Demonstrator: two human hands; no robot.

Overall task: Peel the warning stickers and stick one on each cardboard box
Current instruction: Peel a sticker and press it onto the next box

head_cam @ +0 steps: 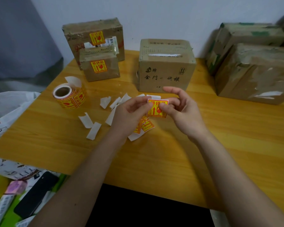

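My left hand (129, 112) and my right hand (182, 110) both pinch one yellow-and-red warning sticker (156, 110) on its white backing, held above the table's middle. Just behind them stands a cardboard box (166, 68) with black printed characters and no sticker on its front. At the back left, a small box (100, 66) and a larger box (93, 35) behind it each carry a sticker. Two taped boxes, one in front (256, 74) and one behind (246, 36), sit at the right without visible stickers. The sticker roll (69, 97) lies to the left.
Several white backing scraps (92, 126) litter the wooden table (203, 153) around my hands, with a few loose stickers (145, 126) beneath my left hand. Off the table's left edge lie a white plastic bag (10, 105), a black phone (34, 195) and packaging.
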